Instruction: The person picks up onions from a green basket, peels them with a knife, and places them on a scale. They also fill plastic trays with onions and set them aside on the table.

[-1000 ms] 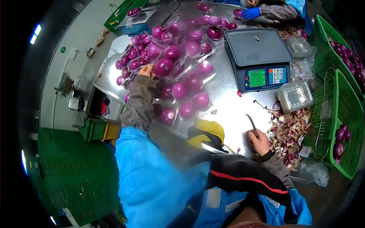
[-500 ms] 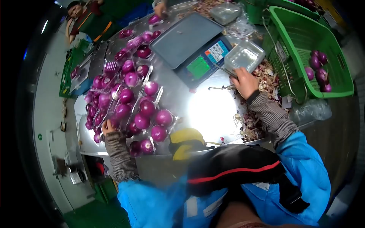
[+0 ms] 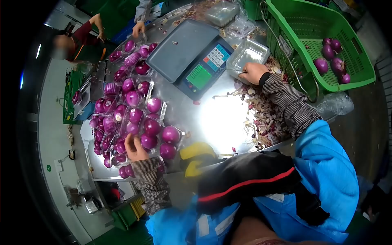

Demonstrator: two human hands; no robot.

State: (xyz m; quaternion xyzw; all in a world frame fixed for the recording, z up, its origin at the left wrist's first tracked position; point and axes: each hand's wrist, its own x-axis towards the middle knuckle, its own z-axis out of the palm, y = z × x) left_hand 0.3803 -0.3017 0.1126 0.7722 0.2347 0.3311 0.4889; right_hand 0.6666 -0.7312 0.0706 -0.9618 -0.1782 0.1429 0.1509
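Note:
My left hand [image 3: 136, 149] is over the near part of the packed onions, its fingers slightly apart and nothing visibly held. Beneath and beyond it lie many purple onions [image 3: 149, 141], several in clear plastic packs [image 3: 122, 116]. My right hand [image 3: 255, 73] is closed at the near rim of a clear plastic tray [image 3: 249, 53], fingertips pinching its edge; the fingers partly hide what lies there. The tray looks bare inside. Left of it stands a digital scale [image 3: 200, 77] with a green display and a grey platform [image 3: 181, 49].
Onion skins and trimmings [image 3: 263, 122] cover the steel table's right side. A green basket [image 3: 355, 79] with several onions stands at the right. Another clear tray [image 3: 221, 13] lies at the back. Across the table, a co-worker's hand [image 3: 139, 29] is near the onions; another person stands at upper left.
My left hand has lifted off the onion packs and moved right. My right hand, which held a slim dark tool, has moved up to the tray's rim; that tool is no longer clearly visible.

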